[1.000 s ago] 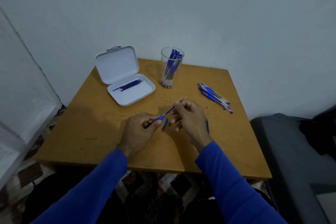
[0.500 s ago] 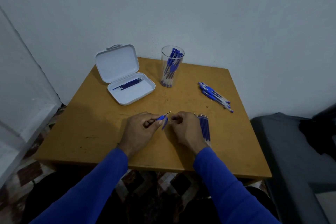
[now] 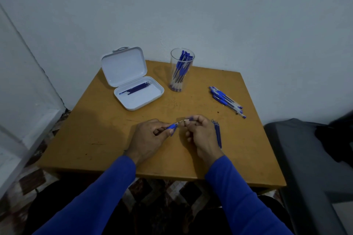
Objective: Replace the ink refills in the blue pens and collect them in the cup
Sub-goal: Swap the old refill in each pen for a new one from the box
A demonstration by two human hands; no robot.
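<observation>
My left hand [image 3: 149, 135] grips a blue pen [image 3: 172, 126] low over the table's front middle, its tip pointing right. Just right of that tip, my right hand [image 3: 200, 133] pinches a small pen part [image 3: 188, 119] between thumb and fingers. A short blue piece [image 3: 173, 132] shows just under the pen. Several blue refills [image 3: 217, 133] lie on the table beside my right hand. The clear cup [image 3: 181, 70] at the back holds several blue pens. More blue pens [image 3: 227, 101] lie in a pile at the right.
An open white case [image 3: 133, 86] with a few dark refills inside sits at the back left of the wooden table [image 3: 107, 129]. A white wall stands behind. A dark grey seat [image 3: 305, 158] is close to the table's right edge.
The long refill that stuck out of the pen has gone into the barrel. My right hand dipped to the table and now holds a small part up at the pen's tip.
</observation>
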